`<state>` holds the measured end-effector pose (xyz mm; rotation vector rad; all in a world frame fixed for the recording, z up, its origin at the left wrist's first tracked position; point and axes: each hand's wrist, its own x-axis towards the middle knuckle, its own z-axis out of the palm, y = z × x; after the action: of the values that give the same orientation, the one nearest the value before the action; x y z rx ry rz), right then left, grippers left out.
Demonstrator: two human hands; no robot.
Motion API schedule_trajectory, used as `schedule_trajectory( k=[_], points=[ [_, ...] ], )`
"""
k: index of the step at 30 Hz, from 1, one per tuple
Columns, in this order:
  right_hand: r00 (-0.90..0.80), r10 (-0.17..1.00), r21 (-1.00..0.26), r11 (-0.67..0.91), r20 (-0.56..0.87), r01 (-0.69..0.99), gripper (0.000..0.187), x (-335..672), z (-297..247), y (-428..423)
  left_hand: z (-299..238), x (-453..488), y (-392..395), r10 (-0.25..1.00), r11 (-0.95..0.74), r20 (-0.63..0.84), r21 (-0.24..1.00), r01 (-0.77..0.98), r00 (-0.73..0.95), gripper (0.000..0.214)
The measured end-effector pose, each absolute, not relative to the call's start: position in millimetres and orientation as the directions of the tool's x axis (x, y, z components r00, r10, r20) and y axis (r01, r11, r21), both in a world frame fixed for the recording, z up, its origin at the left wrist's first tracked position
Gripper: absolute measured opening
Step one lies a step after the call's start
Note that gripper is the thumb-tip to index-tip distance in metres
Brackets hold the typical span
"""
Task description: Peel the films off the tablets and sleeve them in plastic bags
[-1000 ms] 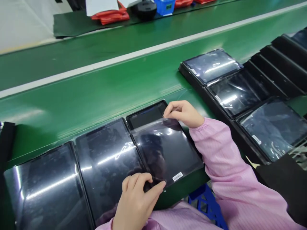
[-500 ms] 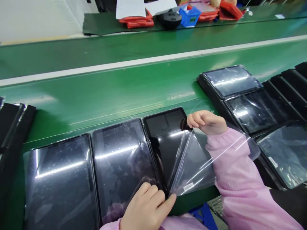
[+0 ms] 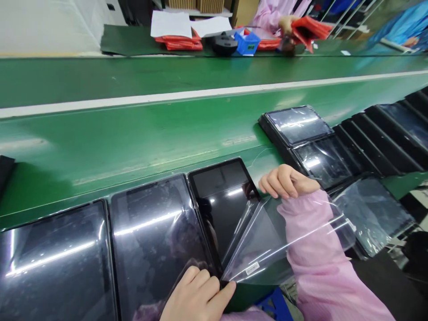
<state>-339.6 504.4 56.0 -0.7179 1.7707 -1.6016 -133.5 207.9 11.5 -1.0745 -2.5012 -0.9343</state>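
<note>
Three tablets (image 3: pixel 157 240) lie in a row on the conveyor belt (image 3: pixel 133 147) (more tablets (image 3: pixel 321 160) lie further right).

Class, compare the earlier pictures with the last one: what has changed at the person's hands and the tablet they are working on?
The right hand has drawn the clear film back diagonally, down and to the right, baring much of the tablet's screen. The left hand stays at the tablet's near corner. The neighbouring tablet stays where it was.
</note>
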Motion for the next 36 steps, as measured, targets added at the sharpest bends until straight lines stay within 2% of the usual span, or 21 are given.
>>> schedule_trajectory(
  k=[3, 5, 6, 8, 10, 11, 13, 16, 18, 20, 25, 27, 29, 31, 34, 35, 36],
  points=[
    [-0.631, -0.774, -0.998, 0.042, -0.056, 0.038, 0.067, -338.7, 49.0, 504.7, 9.1, -132.8, 206.6, 0.563, 0.515, 0.462, 0.454, 0.727, -0.686, 0.030],
    [-0.727, -0.686, -1.000, -0.027, 0.009, 0.014, 0.058, -337.1, 44.0, 498.9, 8.6, -131.7, 206.2, 0.564, 0.510, 0.461, 0.458, 0.728, -0.685, 0.030],
    [-0.806, -0.592, -1.000, -0.022, 0.027, -0.017, 0.049, -336.3, 41.4, 494.3, 9.0, -131.1, 206.3, 0.559, 0.509, 0.461, 0.466, 0.724, -0.689, 0.030],
    [-0.939, -0.343, -0.986, 0.145, 0.028, -0.082, 0.037, -335.3, 36.4, 483.6, 11.0, -130.1, 206.9, 0.537, 0.521, 0.433, 0.505, 0.688, -0.724, 0.030],
    [-0.991, -0.136, -0.892, 0.445, 0.015, -0.074, 0.055, -334.2, 32.4, 474.1, 14.4, -129.4, 208.3, 0.459, 0.588, 0.381, 0.547, 0.595, -0.803, 0.026],
    [-0.996, -0.086, -0.817, 0.575, -0.003, -0.047, 0.062, -333.0, 31.3, 470.8, 16.3, -129.3, 209.1, 0.408, 0.636, 0.357, 0.550, 0.542, -0.840, 0.025],
    [-0.995, -0.073, -0.699, 0.716, -0.066, -0.006, 0.059, -327.6, 31.6, 467.7, 20.0, -129.7, 210.9, 0.331, 0.723, 0.341, 0.508, 0.469, -0.880, 0.036],
    [-0.977, -0.149, -0.652, 0.758, -0.155, -0.013, 0.035, -311.0, 36.0, 468.4, 23.3, -131.4, 212.8, 0.360, 0.788, 0.362, 0.375, 0.488, -0.860, 0.049],
    [-0.976, -0.148, -0.646, 0.763, -0.158, -0.011, 0.036, -297.6, 38.2, 469.1, 23.0, -132.5, 213.4, 0.393, 0.817, 0.344, 0.294, 0.495, -0.853, 0.049],
    [-0.986, -0.091, -0.647, 0.762, -0.137, 0.020, 0.040, -286.5, 38.4, 468.3, 20.6, -132.8, 213.5, 0.409, 0.836, 0.308, 0.252, 0.488, -0.859, 0.051],
    [-0.997, 0.070, -0.681, 0.729, -0.025, 0.068, 0.057, -271.9, 47.7, 459.6, 11.9, -131.7, 213.6, 0.448, 0.819, 0.227, 0.284, 0.498, -0.865, 0.059],
    [-0.995, 0.071, -0.777, 0.621, -0.076, 0.103, 0.061, -265.4, 60.6, 456.1, 11.1, -132.5, 215.3, 0.459, 0.800, 0.203, 0.328, 0.502, -0.865, 0.062],
    [-0.982, 0.029, -0.859, 0.481, -0.187, 0.177, 0.066, -257.2, 76.8, 454.2, 13.6, -133.1, 216.8, 0.463, 0.777, 0.175, 0.392, 0.492, -0.869, 0.065],
    [-0.962, 0.007, -0.884, 0.394, -0.273, 0.253, 0.069, -249.3, 92.9, 454.2, 19.1, -131.0, 213.5, 0.447, 0.760, 0.140, 0.461, 0.458, -0.883, 0.068],
    [-0.945, 0.100, -0.897, 0.297, -0.312, 0.328, 0.059, -242.5, 111.3, 455.0, 27.1, -116.5, 185.5, 0.329, 0.779, 0.134, 0.521, 0.349, -0.935, 0.072],
    [-0.937, 0.136, -0.902, 0.258, -0.321, 0.347, 0.055, -241.5, 115.0, 454.2, 28.1, -108.1, 168.0, 0.238, 0.802, 0.148, 0.527, 0.280, -0.960, 0.071],
    [-0.930, 0.163, -0.907, 0.216, -0.330, 0.360, 0.052, -240.7, 117.2, 452.1, 28.0, -98.3, 146.5, 0.097, 0.831, 0.161, 0.531, 0.169, -0.982, 0.067]
  ],
)
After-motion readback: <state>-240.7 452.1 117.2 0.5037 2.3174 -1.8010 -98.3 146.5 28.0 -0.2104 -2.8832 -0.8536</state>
